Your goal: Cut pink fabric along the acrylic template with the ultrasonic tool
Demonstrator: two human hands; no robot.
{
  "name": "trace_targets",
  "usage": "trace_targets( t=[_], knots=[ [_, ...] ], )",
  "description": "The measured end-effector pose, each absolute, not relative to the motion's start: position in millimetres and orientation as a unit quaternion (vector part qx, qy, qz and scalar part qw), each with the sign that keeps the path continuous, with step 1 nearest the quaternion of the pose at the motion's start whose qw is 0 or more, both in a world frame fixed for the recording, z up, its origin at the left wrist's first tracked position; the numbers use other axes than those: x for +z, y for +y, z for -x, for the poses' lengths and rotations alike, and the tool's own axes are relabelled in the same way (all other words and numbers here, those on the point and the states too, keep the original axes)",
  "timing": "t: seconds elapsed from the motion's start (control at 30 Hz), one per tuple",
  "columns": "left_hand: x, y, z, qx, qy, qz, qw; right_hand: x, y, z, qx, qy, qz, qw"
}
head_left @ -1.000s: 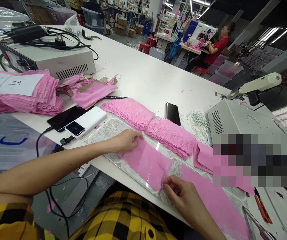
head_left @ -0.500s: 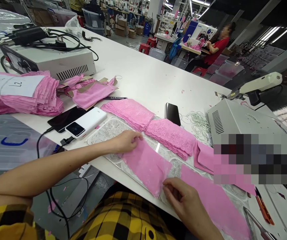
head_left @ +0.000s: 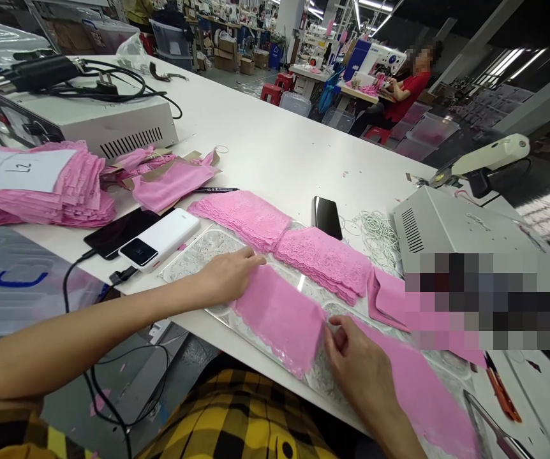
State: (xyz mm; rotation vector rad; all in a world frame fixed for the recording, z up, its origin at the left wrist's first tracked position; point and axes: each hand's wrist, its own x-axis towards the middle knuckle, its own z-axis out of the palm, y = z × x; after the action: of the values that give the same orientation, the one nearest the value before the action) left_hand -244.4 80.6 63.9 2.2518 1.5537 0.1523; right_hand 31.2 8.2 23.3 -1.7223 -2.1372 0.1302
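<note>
A pink lace piece (head_left: 279,315) lies flat on a clear plastic sheet (head_left: 198,252) at the table's near edge. My left hand (head_left: 227,275) rests on the piece's left end, fingers curled over its edge. My right hand (head_left: 358,366) touches its right edge, fingers bent and pressing down. A long pink strip (head_left: 423,398) runs to the right under my right wrist. Two stacks of pink lace (head_left: 244,213) (head_left: 325,258) lie just beyond the piece.
A white power bank (head_left: 160,237) and a dark phone (head_left: 117,231) sit to the left, another phone (head_left: 327,217) and a pile of white elastic loops (head_left: 378,233) behind. Grey machine boxes (head_left: 93,124) (head_left: 452,223) flank the area. A labelled pink bundle (head_left: 36,185) lies far left. A person in red sits at a distant sewing table.
My right hand slid up along the piece's right edge, from its near corner toward the middle. The piece lies flatter. My left hand stayed on the left end.
</note>
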Motion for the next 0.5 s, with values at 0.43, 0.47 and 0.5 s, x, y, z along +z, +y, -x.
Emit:
trace_targets(
  t=[0.43,0.47,0.5],
  knots=[
    [36.7,66.8,279.8,0.073,0.281,-0.953,0.091,25.8,-16.8,-17.6,0.054,-0.835,0.435,0.332],
    [36.7,66.8,281.5,0.086,0.280,-0.953,0.084,25.7,-18.5,-24.5,0.053,-0.828,0.441,0.341],
    [37.4,66.4,281.0,0.098,0.274,-0.953,0.080,25.8,-20.7,-33.5,0.047,-0.819,0.451,0.350]
  ],
)
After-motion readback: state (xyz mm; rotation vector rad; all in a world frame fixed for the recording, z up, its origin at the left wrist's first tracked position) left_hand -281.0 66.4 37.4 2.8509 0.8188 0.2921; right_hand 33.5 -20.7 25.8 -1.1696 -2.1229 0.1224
